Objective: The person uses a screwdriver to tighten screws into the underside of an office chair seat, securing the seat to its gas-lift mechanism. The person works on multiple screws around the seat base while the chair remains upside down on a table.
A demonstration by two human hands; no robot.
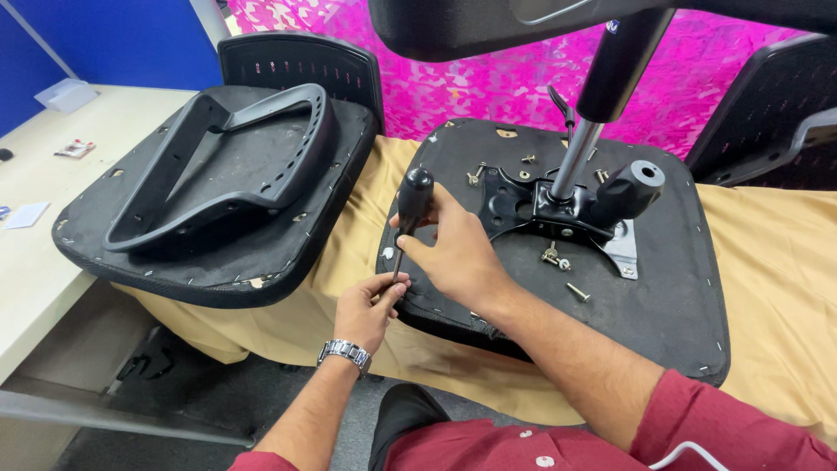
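Nearest, the left hand [364, 307], wristwatch [344, 352] on its wrist, pinches its grip together round the lower shaft of a screwdriver [410, 214] at the near left edge of an upturned seat [671, 296]. The right hand [453, 253] is clamped on the black rounded handle above. If the tip skates off, it could jab the left fingers or tear the seat's fuzzy black underside. Loose bolts [562, 266] lie by the stamped metal plate [558, 214] and could roll onto the tan cloth [785, 288]. A chrome column [571, 161] rises from the plate. Further left, a second seat [261, 262] carries a smooth plastic frame [218, 166] and overhangs the pale worktop [26, 262].
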